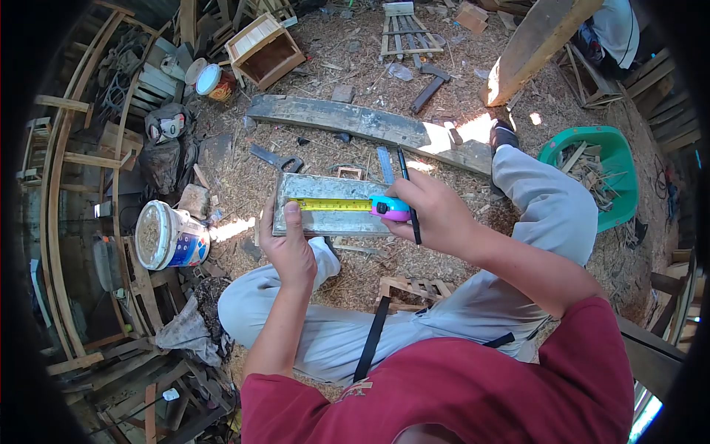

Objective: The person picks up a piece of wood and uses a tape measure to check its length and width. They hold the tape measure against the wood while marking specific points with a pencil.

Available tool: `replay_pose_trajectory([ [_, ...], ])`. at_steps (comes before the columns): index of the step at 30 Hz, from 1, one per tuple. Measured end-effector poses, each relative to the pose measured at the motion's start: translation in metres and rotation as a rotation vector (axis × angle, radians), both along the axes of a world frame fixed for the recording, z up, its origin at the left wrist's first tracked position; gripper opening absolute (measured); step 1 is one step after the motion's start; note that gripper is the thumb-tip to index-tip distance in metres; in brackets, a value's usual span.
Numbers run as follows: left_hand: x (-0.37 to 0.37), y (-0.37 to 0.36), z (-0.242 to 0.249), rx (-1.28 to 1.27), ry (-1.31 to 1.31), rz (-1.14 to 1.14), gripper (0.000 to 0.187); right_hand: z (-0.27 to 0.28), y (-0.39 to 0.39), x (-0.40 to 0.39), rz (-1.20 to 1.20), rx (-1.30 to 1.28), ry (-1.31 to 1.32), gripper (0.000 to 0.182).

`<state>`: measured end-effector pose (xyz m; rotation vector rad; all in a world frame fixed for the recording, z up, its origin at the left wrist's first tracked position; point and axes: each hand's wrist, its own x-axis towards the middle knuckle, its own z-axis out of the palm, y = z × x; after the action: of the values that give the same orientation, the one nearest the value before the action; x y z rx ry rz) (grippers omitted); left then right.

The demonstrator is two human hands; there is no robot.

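Note:
A grey, worn wooden board [329, 186] lies across in front of me. Along it runs the yellow blade of a tape measure [392, 209] with a blue and pink case. My left hand [287, 240] grips the board's left end, its thumb on the tape's tip. Closed around the case, my right hand [436, 211] also holds a dark pen-like stick [408, 185] upright between its fingers. Just beyond the board are a handsaw [277, 160] and a small wooden frame [350, 172].
A long plank [347, 122] crosses the ground ahead. At the left stands a white bucket [171, 235]; at the right, a green tub [620, 174] holds wood scraps. A hammer [430, 87] and a thick post [529, 48] are farther off. Another person's leg [617, 29] shows top right.

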<state>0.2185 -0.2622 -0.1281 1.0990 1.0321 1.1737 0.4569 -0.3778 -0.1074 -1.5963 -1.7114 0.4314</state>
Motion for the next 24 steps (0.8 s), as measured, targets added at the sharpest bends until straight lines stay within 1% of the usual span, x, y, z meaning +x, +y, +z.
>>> replay_pose_trajectory([
  [4,0.0,0.001,-0.003,0.031,0.018,0.001,0.042,-0.002,0.0,-0.001,-0.001,-0.007,-0.009,0.037],
  [7,0.001,-0.002,0.001,-0.011,-0.022,0.008,0.042,-0.001,0.001,-0.002,-0.006,-0.002,-0.006,0.037],
  [10,-0.003,0.004,-0.006,0.014,-0.016,-0.007,0.043,-0.001,0.001,-0.002,-0.003,-0.001,0.0,0.036],
  [13,-0.006,0.003,-0.007,-0.052,-0.047,0.011,0.046,0.001,0.002,-0.001,0.001,-0.002,0.003,0.036],
  [16,-0.006,0.003,-0.005,-0.059,-0.082,-0.01,0.048,0.002,0.004,0.001,-0.008,0.013,-0.001,0.036],
  [20,-0.007,0.005,-0.012,-0.054,-0.087,0.016,0.045,0.006,0.005,0.004,-0.023,0.015,-0.011,0.036],
  [24,0.004,-0.002,0.005,-0.111,-0.143,0.027,0.042,0.005,0.004,0.002,-0.033,0.006,-0.012,0.036],
])
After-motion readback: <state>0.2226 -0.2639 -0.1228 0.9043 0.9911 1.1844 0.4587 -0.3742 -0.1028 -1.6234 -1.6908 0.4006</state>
